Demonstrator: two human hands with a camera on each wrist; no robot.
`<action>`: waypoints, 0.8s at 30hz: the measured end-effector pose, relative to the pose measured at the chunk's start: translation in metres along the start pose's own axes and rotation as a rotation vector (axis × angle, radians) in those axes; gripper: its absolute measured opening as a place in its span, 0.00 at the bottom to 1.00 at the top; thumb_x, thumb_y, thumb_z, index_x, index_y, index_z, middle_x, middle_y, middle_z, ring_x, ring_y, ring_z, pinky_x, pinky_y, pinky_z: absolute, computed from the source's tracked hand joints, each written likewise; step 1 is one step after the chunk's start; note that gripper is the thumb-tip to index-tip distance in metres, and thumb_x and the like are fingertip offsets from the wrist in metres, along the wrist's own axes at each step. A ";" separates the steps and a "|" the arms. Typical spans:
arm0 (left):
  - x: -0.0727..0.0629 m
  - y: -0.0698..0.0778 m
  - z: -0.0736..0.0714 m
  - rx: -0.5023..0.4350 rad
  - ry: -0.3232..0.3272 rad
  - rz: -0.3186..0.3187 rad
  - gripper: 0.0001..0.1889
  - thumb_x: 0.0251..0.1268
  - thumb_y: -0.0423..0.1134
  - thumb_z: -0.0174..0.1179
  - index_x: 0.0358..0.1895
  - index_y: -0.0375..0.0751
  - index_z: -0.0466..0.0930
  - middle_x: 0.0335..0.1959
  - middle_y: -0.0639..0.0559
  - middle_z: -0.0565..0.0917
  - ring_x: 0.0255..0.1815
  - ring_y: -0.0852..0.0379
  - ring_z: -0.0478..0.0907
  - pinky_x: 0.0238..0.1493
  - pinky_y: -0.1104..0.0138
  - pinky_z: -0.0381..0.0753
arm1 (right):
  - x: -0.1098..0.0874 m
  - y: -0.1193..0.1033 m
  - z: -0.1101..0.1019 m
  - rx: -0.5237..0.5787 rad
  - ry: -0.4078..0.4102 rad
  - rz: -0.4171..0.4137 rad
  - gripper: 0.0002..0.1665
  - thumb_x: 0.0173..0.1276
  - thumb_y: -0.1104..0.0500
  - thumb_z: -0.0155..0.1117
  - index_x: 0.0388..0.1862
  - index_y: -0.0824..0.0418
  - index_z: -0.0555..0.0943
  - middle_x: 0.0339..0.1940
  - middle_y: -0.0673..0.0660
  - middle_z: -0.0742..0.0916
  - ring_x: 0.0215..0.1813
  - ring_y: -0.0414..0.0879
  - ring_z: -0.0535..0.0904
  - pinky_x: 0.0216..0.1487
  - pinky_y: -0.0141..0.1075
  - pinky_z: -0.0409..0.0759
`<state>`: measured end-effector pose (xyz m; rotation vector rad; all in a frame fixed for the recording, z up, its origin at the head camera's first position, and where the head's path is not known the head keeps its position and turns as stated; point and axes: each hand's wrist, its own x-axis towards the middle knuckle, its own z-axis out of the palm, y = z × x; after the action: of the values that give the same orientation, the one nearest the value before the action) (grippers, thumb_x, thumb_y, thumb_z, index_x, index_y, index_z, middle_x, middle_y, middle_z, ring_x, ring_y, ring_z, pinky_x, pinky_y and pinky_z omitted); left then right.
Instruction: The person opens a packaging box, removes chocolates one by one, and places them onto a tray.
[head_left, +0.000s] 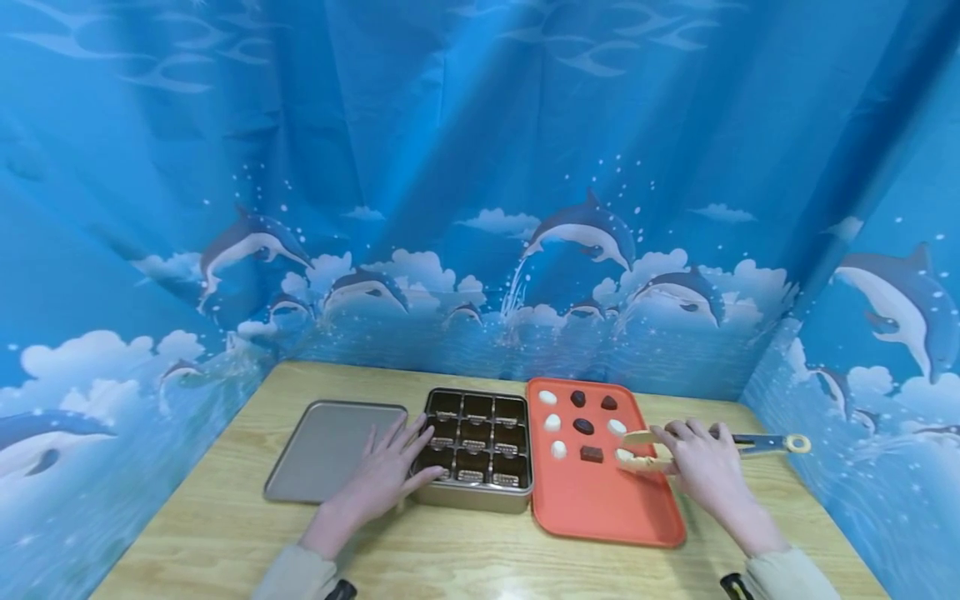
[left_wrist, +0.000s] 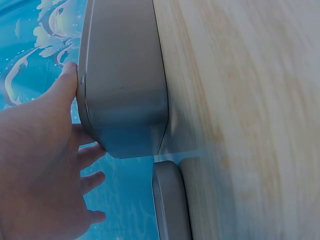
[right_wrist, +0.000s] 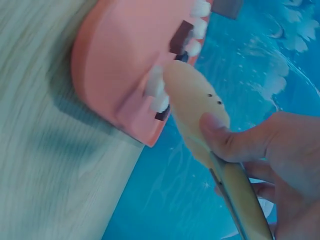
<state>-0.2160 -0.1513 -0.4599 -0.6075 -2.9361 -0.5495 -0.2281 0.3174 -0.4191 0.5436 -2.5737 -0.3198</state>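
Note:
My left hand (head_left: 381,471) lies with fingers spread at the left side of a metal box (head_left: 480,498) divided into square compartments. In the left wrist view its thumb is right at the box's rim. My right hand (head_left: 703,467) grips a pair of tongs (right_wrist: 192,102) with beige, broad tips. Those tips are parted over the right side of a red tray (head_left: 607,512), close about a white chocolate (head_left: 624,455). Other white chocolates (head_left: 552,422) and dark ones, including a brown rectangular chocolate (head_left: 591,453), sit in rows on the tray.
A flat grey metal lid (head_left: 322,450) lies left of the box, partly behind my left hand. The wooden table (head_left: 450,558) is bounded by a blue dolphin-print curtain (head_left: 465,208) at the back and sides. The tongs' handle extends right past the tray.

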 end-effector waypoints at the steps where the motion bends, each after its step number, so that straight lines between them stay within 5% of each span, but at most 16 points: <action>1: 0.000 0.000 0.000 -0.004 0.000 0.001 0.39 0.75 0.64 0.48 0.78 0.40 0.61 0.82 0.45 0.51 0.83 0.38 0.41 0.77 0.33 0.37 | -0.001 0.000 0.000 0.012 0.010 0.017 0.36 0.43 0.58 0.86 0.56 0.57 0.86 0.45 0.56 0.88 0.47 0.55 0.80 0.39 0.52 0.69; 9: 0.001 0.000 0.000 0.005 -0.006 -0.003 0.40 0.75 0.65 0.47 0.78 0.40 0.61 0.82 0.45 0.51 0.82 0.37 0.42 0.77 0.34 0.38 | -0.003 -0.012 0.001 0.118 0.172 0.114 0.40 0.45 0.56 0.84 0.59 0.65 0.81 0.47 0.63 0.87 0.48 0.63 0.80 0.36 0.57 0.70; 16: 0.002 -0.002 0.003 0.004 -0.009 -0.004 0.40 0.74 0.66 0.47 0.78 0.41 0.61 0.82 0.46 0.50 0.83 0.39 0.39 0.77 0.34 0.36 | -0.004 -0.029 0.001 0.141 0.180 0.158 0.41 0.51 0.52 0.80 0.62 0.67 0.78 0.48 0.65 0.85 0.48 0.64 0.79 0.33 0.58 0.72; 24: 0.002 -0.002 0.004 0.009 0.003 0.001 0.40 0.74 0.66 0.47 0.78 0.41 0.61 0.82 0.46 0.51 0.83 0.39 0.40 0.76 0.33 0.38 | -0.001 -0.028 0.003 0.177 0.333 0.177 0.38 0.62 0.47 0.69 0.58 0.75 0.73 0.42 0.71 0.82 0.39 0.66 0.81 0.21 0.56 0.74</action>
<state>-0.2187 -0.1511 -0.4636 -0.6060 -2.9336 -0.5365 -0.2194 0.2933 -0.4310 0.3886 -2.3145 0.0571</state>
